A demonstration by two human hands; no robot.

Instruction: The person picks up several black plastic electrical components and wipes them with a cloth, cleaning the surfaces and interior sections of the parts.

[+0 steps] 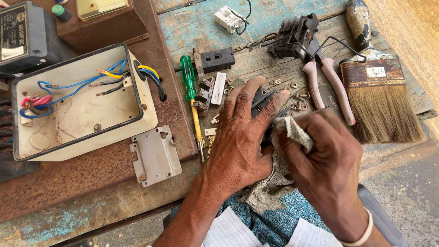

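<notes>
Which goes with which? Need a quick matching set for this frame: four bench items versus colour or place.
1 screwdriver
2 paintbrush
3 cloth
4 open box

A far right of bench
B held in right hand
C green handle
D blue, yellow, black wires inside

Pairs: 1-C, 2-A, 3-B, 4-D
</notes>
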